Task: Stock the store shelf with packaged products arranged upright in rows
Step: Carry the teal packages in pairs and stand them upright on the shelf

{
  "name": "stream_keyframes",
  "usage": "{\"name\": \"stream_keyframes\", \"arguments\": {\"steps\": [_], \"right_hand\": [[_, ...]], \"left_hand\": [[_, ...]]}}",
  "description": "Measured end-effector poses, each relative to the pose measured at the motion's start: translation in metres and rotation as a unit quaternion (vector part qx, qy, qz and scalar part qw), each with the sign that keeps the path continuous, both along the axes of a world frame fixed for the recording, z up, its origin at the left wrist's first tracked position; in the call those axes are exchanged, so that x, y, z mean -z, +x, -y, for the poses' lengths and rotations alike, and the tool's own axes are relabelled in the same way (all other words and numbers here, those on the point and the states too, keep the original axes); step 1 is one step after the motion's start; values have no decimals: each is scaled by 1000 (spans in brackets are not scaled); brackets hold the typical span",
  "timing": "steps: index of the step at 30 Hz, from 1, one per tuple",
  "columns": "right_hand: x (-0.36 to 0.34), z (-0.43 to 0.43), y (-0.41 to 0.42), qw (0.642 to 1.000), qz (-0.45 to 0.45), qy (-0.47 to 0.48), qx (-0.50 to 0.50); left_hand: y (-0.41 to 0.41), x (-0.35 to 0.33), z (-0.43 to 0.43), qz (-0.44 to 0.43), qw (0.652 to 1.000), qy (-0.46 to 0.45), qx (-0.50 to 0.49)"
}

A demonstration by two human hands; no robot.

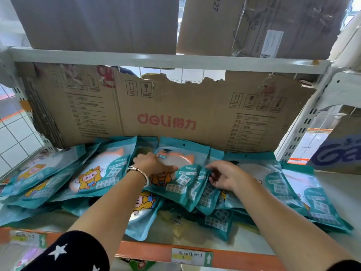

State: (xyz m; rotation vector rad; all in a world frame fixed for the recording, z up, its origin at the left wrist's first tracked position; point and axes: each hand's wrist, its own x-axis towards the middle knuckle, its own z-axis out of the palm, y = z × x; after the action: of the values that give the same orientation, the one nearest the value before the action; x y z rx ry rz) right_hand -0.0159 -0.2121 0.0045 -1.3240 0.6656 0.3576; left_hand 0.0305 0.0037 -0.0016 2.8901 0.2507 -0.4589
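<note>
Here's the left hand (154, 165), fingers straight, pressing flat on the middle teal pouch (181, 182). The right hand (224, 175) curls in and pinches the top edge of the next pouch (207, 196). Other pouches (93, 173) lie slumped across the shelf (332, 184), with a cardboard sheet (175, 114) behind.

Bright, even daylight enters from behind the shelf; wide-angle distortion bends the edges, with slight motion blur.
</note>
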Motion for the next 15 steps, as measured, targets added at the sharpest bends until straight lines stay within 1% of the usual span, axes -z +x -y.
{"name": "stream_keyframes", "arguments": {"steps": [3, 5, 7, 8, 9, 10, 11, 12, 13, 15], "right_hand": [[0, -4, -2, 998, 20, 9, -50], [2, -6, 1, 997, 51, -19, -62], [-4, -4, 3, 991, 103, -71, -39], [-8, -1, 4, 984, 139, -112, -27], [-14, 4, 6, 973, 175, -149, -20], [-21, 9, 7, 963, 213, -165, -11], [-26, 15, 8, 956, 244, -163, -4], [-30, 20, 7, 954, 265, -142, -8], [-31, 24, 4, 957, 266, -116, -26], [-24, 28, -6, 965, 212, -115, -102]], "left_hand": [[-3, -2, 2, -29, 999, -38, -19], [-6, -7, 1, -28, 991, -123, -41], [-6, -11, -7, -18, 971, -229, -66], [-5, -11, -13, -12, 956, -282, -76], [-5, -11, -18, -6, 936, -343, -78], [-7, -12, -21, -5, 911, -404, -81], [-10, -12, -21, -5, 880, -466, -87], [-12, -11, -20, -2, 855, -510, -92], [-15, -10, -19, 2, 838, -536, -97], [-19, -5, -14, 2, 826, -557, -90]]}}
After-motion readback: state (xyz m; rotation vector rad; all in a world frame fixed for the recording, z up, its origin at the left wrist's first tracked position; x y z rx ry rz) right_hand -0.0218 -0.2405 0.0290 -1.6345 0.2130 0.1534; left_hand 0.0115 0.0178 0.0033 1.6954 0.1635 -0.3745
